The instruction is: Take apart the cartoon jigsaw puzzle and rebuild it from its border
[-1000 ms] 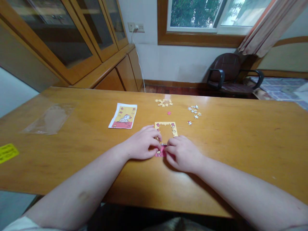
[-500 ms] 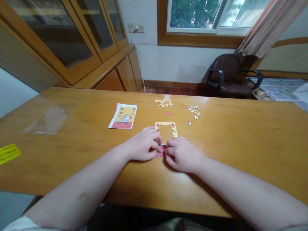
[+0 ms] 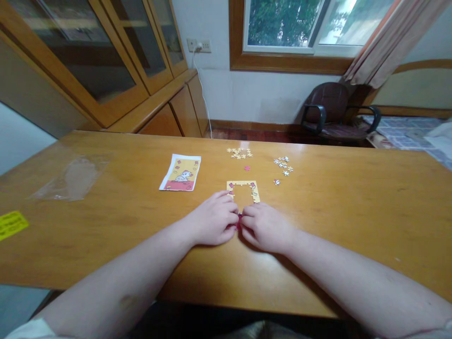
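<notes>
A partly joined jigsaw puzzle (image 3: 241,182) lies flat on the wooden table, with a yellow border above and a pink part at the bottom. Its middle is open and shows bare wood. My left hand (image 3: 218,219) covers the lower left side, fingers curled down onto the pink part. From the right, my right hand (image 3: 266,227) presses its bent fingers onto the same pink strip, the fingertips nearly meeting those of the left. Both hands hide most of the strip, so single pieces under the fingers cannot be made out.
Beyond the puzzle lie loose yellow pieces (image 3: 240,153), a single pink piece (image 3: 247,168) and several white-patterned pieces (image 3: 283,163). A reference picture card (image 3: 182,173) lies to the left, with a clear plastic bag (image 3: 76,176) farther left. A yellow label (image 3: 13,225) sits near the left edge.
My left hand has shifted slightly down and right, its fingers now covering more of the pink strip. My right hand stays at nearly the same spot. The view has tilted slightly.
</notes>
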Motion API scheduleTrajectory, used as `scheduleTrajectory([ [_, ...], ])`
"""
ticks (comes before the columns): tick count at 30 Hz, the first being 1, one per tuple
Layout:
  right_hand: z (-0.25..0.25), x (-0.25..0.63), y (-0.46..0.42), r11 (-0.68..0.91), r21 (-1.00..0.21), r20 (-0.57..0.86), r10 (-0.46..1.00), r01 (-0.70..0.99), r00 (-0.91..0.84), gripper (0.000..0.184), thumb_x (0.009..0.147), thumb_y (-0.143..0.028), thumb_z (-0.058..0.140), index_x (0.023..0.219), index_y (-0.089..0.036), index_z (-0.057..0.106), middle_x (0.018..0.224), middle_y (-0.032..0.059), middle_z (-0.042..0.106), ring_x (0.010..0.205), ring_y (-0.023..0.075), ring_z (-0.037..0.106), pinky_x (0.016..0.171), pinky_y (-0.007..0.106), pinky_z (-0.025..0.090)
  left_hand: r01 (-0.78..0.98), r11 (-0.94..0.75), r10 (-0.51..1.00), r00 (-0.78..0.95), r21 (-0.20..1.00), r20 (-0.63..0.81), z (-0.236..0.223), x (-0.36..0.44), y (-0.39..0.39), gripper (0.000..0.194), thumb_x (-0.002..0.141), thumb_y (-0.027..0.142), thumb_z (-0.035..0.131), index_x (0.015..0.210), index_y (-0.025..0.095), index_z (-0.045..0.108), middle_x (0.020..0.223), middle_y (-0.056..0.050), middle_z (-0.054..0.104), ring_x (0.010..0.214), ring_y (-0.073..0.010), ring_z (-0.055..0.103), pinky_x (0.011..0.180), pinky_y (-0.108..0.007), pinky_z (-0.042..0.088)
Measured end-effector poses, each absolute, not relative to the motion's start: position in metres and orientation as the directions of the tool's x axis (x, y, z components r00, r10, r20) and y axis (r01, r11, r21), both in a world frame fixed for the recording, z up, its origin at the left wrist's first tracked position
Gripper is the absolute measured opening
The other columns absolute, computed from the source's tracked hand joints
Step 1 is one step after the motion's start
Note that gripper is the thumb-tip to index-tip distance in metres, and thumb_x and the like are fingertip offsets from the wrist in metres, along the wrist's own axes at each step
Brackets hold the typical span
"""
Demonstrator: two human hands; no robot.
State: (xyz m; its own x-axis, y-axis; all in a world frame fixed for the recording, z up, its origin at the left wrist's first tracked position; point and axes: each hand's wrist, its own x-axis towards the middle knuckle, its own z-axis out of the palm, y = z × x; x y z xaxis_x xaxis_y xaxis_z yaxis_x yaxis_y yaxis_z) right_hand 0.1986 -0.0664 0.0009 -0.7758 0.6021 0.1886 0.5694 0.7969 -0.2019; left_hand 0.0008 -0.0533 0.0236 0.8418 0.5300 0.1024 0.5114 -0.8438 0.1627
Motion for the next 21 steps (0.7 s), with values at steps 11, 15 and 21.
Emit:
scheduleTrajectory([
  [11,0.016,0.219,-0.004,0.345,-0.337,0.132,0.939,0.876,-0.319,0.020,0.088,-0.024,0.052,0.096,-0.020,0.070,0.097,0.0067,0.070,0.087,0.0197,0.063,0.076,0.029,0.045,0.546,-0.824,0.564,0.773,0.150,0.289,0.022,-0.006,-0.048,0.017,0.087,0.021,0.049,0.079,0.018,0.064,0.083,-0.003,0.065,0.083,-0.0170,0.058,0.102,-0.040,0.040],
  [15,0.005,0.218,0.042,0.267,-0.234,0.104,0.963,0.935,-0.249,0.031,0.092,-0.022,0.044,0.108,-0.019,0.070,0.109,0.0101,0.068,0.098,0.0226,0.063,0.083,0.032,0.046,0.558,-0.807,0.590,0.749,0.193,0.301,0.020,-0.009,-0.042,0.020,0.089,0.021,0.047,0.080,0.018,0.064,0.084,-0.003,0.067,0.084,-0.0171,0.059,0.100,-0.040,0.041],
  [21,-0.006,0.206,0.075,0.228,-0.270,0.092,0.973,0.936,-0.211,0.035,0.087,-0.048,0.056,0.099,-0.021,0.074,0.103,0.0098,0.067,0.089,0.0228,0.064,0.076,0.032,0.046,0.563,-0.793,0.609,0.731,0.233,0.308,0.017,-0.009,-0.040,0.020,0.090,0.023,0.046,0.083,0.019,0.065,0.086,-0.003,0.068,0.086,-0.0168,0.061,0.102,-0.042,0.040],
])
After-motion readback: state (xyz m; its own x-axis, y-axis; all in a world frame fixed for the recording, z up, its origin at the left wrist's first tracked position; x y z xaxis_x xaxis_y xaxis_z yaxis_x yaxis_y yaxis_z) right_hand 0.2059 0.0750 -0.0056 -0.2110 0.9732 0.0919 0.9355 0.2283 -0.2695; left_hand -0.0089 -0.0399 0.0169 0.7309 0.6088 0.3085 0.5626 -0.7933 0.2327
